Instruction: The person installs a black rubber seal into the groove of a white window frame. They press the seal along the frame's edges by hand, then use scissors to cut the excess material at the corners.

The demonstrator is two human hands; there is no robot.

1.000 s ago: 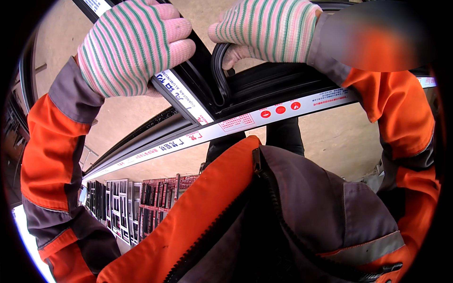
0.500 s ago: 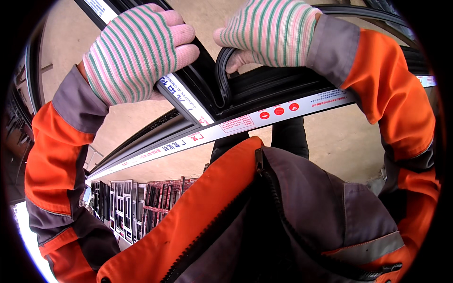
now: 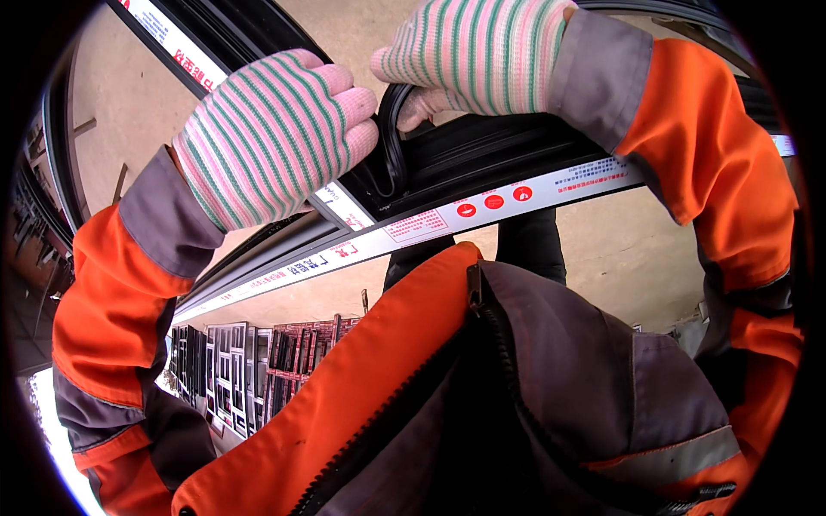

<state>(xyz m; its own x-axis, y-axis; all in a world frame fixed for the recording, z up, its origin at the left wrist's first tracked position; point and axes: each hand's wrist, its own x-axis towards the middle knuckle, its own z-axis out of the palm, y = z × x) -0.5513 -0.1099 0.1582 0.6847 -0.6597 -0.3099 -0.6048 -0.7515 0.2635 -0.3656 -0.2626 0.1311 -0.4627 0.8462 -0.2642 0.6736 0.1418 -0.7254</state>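
Observation:
A black metal frame, its face covered with white printed film, lies across in front of me. A crossbar joins it and runs up to the far left. My left hand, in a pink and green striped knit glove, is closed over the crossbar near the corner. Its fingertips lie beside a bent black rubber sealing strip. With thumb and fingers my right hand, gloved alike, pinches that strip's raised loop. The strip's lower end drops into the frame corner. My left thumb is mostly hidden.
Several stacked frames and profiles stand on the floor at the lower left. More black strip or profile curves past at the far right. Pale floor shows beyond the frame, and my dark trouser legs are below it.
My left hand has slid down and right along the crossbar, nearer the corner and the strip. My right hand has shifted slightly left, still pinching the strip.

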